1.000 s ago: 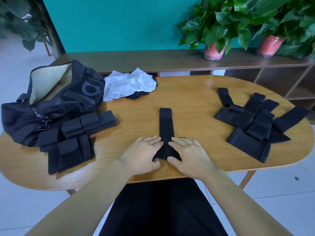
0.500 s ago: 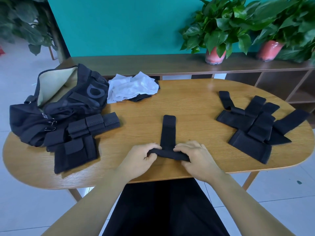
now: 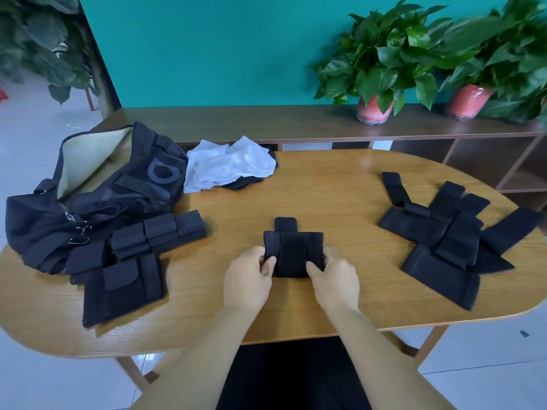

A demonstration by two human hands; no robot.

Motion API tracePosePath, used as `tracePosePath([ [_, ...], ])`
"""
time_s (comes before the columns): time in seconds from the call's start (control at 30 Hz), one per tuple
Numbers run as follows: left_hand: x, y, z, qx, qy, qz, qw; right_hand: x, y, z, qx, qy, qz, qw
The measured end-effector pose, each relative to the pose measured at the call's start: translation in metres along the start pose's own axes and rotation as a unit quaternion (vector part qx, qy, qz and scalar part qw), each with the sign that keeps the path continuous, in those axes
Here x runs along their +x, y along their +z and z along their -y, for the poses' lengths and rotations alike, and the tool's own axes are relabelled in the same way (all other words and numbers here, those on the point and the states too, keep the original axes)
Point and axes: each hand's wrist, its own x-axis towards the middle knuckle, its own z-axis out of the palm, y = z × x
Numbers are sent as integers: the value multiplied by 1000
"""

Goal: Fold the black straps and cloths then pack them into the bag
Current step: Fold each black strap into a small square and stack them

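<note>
Head view shows the black strap (image 3: 293, 253), which lay stretched out long half a second ago, now rolled up toward the fingers into a squat bundle with only a short tab poking out beyond it, so this fold looks nearly done. Left hand (image 3: 248, 279) and right hand (image 3: 333, 278) pinch its two ends with curled fingers. Well off to the left of them the black bag (image 3: 97, 190) gapes open, its tan lining bare, nothing visibly packed yet.
</note>
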Motion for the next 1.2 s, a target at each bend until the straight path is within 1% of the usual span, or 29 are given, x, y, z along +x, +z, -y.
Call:
tracePosePath([
  [0.2,7,3,-3,84,35,-20,996,7,1,3,-61,-6,8,998],
  [0.27,6,6,-3,108,34,-17,993,9,-1,2,-76,-11,7,997],
  [0.37,4,8,-2,103,31,-5,994,10,-3,2,-69,-5,14,998],
  [0.43,4,6,2,101,35,-10,994,10,-6,2,-68,1,15,998],
  [0.5,7,1,7,111,62,-15,992,14,-12,2,-87,-15,-7,996],
  [0.53,11,-1,9,121,93,-13,988,19,-16,4,-105,-41,-24,993],
  [0.6,17,-2,12,147,177,8,973,33,-20,10,-147,-128,-40,980],
  [0.67,19,-1,15,169,236,39,956,46,-18,20,-199,-223,-2,954],
  [0.73,18,0,20,187,244,66,949,55,-11,28,-240,-298,56,922],
  [0.83,16,2,26,219,232,79,944,64,-3,31,-289,-350,114,884],
  [0.9,18,3,26,241,228,82,940,69,-1,31,-316,-357,137,868],
  [0.93,19,3,26,246,225,79,939,71,-1,31,-321,-355,143,866],
  [1.03,20,3,26,244,226,66,941,73,0,30,-315,-340,146,874],
  [1.2,17,3,27,253,215,72,941,71,4,22,-312,-305,152,887],
])
